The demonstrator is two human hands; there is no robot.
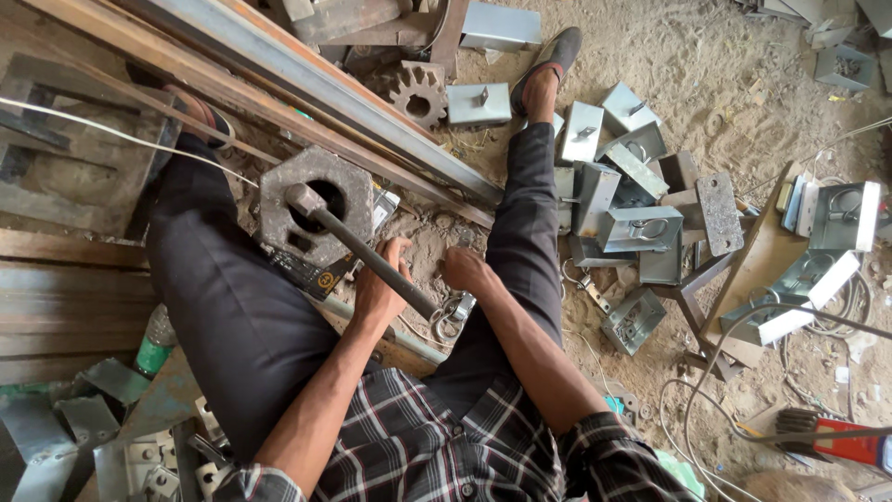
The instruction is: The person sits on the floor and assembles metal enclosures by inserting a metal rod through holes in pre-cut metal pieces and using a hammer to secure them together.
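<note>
Sitting on sandy ground with legs spread, a person works between heaps of metal. At far left lie stacked wooden planks [56,297] and one green plastic bottle [153,346], with bent grey sheet scraps [56,428] below them. Next comes one heavy hexagonal steel block [314,206] with a round hole, resting on the ground between the knees. One hammer [358,246] lies across it: its head sits at the hole, and its dark handle slants down to the right. The left hand [379,290] is closed around that handle near its lower end. Just right of it, the right hand [462,270] is curled in a loose fist over a small metal ring clasp [452,316] on the ground; whether it actually pinches the clasp I cannot tell. Two long steel rails [307,93] run diagonally above the block, and one toothed gear [418,93] sits beyond them. Right of the right leg, a pile of roughly a dozen grey sheet-metal boxes [632,223] lies scattered, some fitted with latches. One perforated flat plate [720,212] leans among them. Farther right, white cables [743,372] loop over the dirt, and one red-handled brush [836,442] lies at the lower right corner. The floor is loose, pale, littered earth.
</note>
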